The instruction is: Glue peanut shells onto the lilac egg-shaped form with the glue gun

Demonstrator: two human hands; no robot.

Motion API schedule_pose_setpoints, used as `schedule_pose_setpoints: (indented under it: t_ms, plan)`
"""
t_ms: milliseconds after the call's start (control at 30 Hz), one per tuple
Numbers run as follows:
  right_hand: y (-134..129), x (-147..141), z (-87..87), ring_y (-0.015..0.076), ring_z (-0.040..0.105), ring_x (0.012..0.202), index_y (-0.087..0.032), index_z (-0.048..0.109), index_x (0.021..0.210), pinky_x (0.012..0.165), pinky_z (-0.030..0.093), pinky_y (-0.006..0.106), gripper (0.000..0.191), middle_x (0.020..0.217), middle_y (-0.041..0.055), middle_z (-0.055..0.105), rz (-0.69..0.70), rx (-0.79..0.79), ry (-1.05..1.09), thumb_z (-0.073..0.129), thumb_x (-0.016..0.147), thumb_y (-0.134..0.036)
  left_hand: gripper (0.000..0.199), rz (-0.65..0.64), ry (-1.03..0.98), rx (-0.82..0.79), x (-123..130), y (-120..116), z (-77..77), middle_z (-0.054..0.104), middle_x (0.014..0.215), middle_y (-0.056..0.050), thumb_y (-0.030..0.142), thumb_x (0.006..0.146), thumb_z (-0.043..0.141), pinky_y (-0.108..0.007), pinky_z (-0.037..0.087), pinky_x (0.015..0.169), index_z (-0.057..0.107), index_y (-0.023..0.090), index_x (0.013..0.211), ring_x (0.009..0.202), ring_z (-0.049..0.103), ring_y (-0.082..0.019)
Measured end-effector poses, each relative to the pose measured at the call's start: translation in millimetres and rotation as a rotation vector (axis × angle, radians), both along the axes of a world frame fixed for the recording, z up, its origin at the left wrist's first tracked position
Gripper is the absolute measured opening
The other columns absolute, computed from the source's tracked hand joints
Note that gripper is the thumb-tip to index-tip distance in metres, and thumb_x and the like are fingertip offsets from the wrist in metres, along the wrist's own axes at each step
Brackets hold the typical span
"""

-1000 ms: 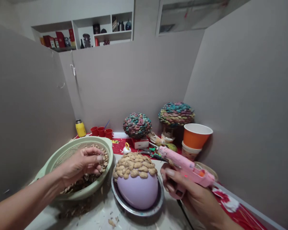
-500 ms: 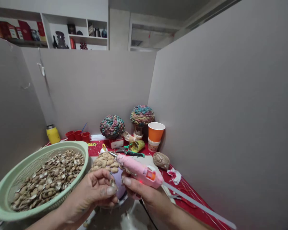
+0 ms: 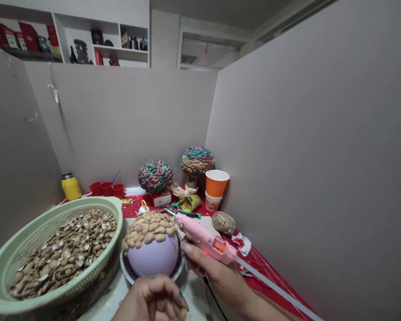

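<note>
A pink glue gun (image 3: 203, 236) is gripped in my right hand (image 3: 209, 267), its metal nozzle pointing up and left, with a long clear glue stick (image 3: 274, 285) sticking out of its rear. The nozzle is beside a lilac ball (image 3: 153, 256), whose upper part is covered in peanut shells (image 3: 150, 227). The ball sits in a round bowl (image 3: 126, 266). Below it, at the bottom edge, my left hand (image 3: 157, 296) is curled, with a peanut shell (image 3: 183, 313) partly visible at its fingertips.
To the left stands a green basket (image 3: 115, 206) full of shells. Behind are two multicoloured shell-covered balls (image 3: 156, 176), red cups (image 3: 107, 189), a yellow jar (image 3: 71, 186), pliers (image 3: 189, 215) and an orange paper cup (image 3: 217, 183). Twine (image 3: 223, 223) lies at right; grey partitions (image 3: 304, 147) enclose the table.
My left hand has moved down and away from the ball, uncovering its lilac front. My right hand with the glue gun has shifted slightly right, its nozzle now off the shells.
</note>
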State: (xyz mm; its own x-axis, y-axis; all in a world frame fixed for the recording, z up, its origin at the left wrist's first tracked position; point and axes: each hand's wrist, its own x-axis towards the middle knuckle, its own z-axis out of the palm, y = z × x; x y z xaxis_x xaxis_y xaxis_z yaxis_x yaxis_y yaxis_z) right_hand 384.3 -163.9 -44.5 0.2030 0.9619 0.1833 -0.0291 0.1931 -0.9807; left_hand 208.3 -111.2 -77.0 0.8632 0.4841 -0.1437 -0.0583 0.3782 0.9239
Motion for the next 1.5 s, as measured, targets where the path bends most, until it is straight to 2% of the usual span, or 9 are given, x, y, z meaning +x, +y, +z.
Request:
schedule_pose_setpoints:
  t_ms: [167, 300, 400, 633, 833, 1067, 1300, 1400, 1500]
  plan:
    - [-15, -3, -25.9, 0.0125, 0.043, 0.059, -0.018, 0.057, 0.064, 0.058, 0.041, 0.026, 0.042, 0.063, -0.002, 0.048, -0.001, -0.092, 0.097, 0.068, 0.08, -0.055, 0.046, 0.079, -0.137, -0.109, 5, 0, 15.1, 0.064, 0.066, 0.002, 0.034, 0.057, 0.09, -0.022, 0.047, 0.055, 0.057, 0.017, 0.083, 0.054, 0.062, -0.01]
    - [-22, -7, -36.2, 0.0148, 0.046, 0.063, -0.018, 0.061, 0.066, 0.06, 0.043, 0.028, 0.041, 0.066, 0.0001, 0.052, 0.014, -0.051, 0.099, 0.067, 0.08, -0.056, 0.039, 0.143, -0.158, -0.171, 7, 1, 22.0, 0.065, 0.071, 0.002, 0.027, 0.063, 0.088, -0.023, 0.051, 0.056, 0.057, 0.016, 0.084, 0.055, 0.064, -0.011]
    - [-22, -10, -31.4, 0.0134, 0.044, 0.06, -0.019, 0.056, 0.062, 0.058, 0.043, 0.027, 0.042, 0.062, -0.0017, 0.049, -0.011, -0.01, 0.05, 0.069, 0.078, -0.055, 0.036, 0.128, -0.127, -0.209, 7, 2, 23.8, 0.067, 0.071, 0.001, 0.023, 0.066, 0.086, -0.022, 0.052, 0.058, 0.057, 0.016, 0.084, 0.06, 0.066, -0.012]
    - [-21, -16, -17.8, 0.0127, 0.052, 0.06, -0.018, 0.062, 0.082, 0.057, 0.046, 0.024, 0.025, 0.069, -0.001, 0.055, 0.195, 0.103, 0.082, 0.065, 0.086, -0.043, 0.033, 0.109, -0.126, -0.164, 7, -1, 20.4, 0.071, 0.075, -0.003, 0.021, 0.067, 0.086, -0.022, 0.051, 0.062, 0.058, 0.015, 0.084, 0.063, 0.065, -0.011]
    - [-22, -17, -19.4, 0.0131, 0.048, 0.063, -0.015, 0.061, 0.081, 0.057, 0.044, 0.025, 0.027, 0.07, -0.0002, 0.052, 0.125, 0.025, 0.028, 0.07, 0.08, -0.04, 0.036, 0.128, -0.095, -0.113, 5, -1, 5.1, 0.07, 0.066, -0.001, 0.023, 0.065, 0.086, -0.02, 0.045, 0.057, 0.057, 0.015, 0.085, 0.057, 0.063, -0.01]
    - [-25, -16, -23.6, 0.0159, 0.055, 0.065, -0.017, 0.058, 0.081, 0.056, 0.05, 0.026, 0.03, 0.075, 0.0013, 0.054, 0.116, -0.037, -0.019, 0.068, 0.081, -0.044, 0.036, 0.129, -0.133, -0.127, 7, -4, 5.2, 0.068, 0.07, -0.002, 0.031, 0.066, 0.086, -0.023, 0.047, 0.062, 0.059, 0.014, 0.083, 0.062, 0.065, -0.012]
    - [-27, -15, -23.9, 0.018, 0.054, 0.067, -0.018, 0.06, 0.081, 0.06, 0.047, 0.029, 0.027, 0.075, 0.0027, 0.054, 0.081, 0.01, -0.119, 0.062, 0.084, -0.045, 0.037, 0.161, -0.107, -0.057, 6, -5, -1.5, 0.065, 0.068, -0.002, 0.034, 0.066, 0.085, -0.026, 0.048, 0.063, 0.061, 0.016, 0.087, 0.06, 0.062, -0.013]
    - [-27, -10, -24.3, 0.0149, 0.045, 0.06, -0.02, 0.059, 0.076, 0.055, 0.042, 0.027, 0.031, 0.067, -0.001, 0.048, -0.015, 0.043, -0.118, 0.064, 0.083, -0.05, 0.03, 0.177, -0.069, 0.143, 4, -4, -4.7, 0.064, 0.069, -0.002, 0.035, 0.069, 0.081, -0.026, 0.047, 0.063, 0.065, 0.017, 0.086, 0.061, 0.059, -0.013]
    - [-25, -4, -28.5, 0.0146, 0.041, 0.059, -0.02, 0.057, 0.07, 0.055, 0.041, 0.027, 0.037, 0.064, -0.002, 0.045, -0.144, -0.007, -0.111, 0.065, 0.081, -0.054, 0.01, 0.159, -0.054, 0.686, 1, 2, -13.1, 0.067, 0.077, -0.009, 0.025, 0.078, 0.072, -0.027, 0.047, 0.065, 0.072, 0.016, 0.084, 0.069, 0.06, -0.018]
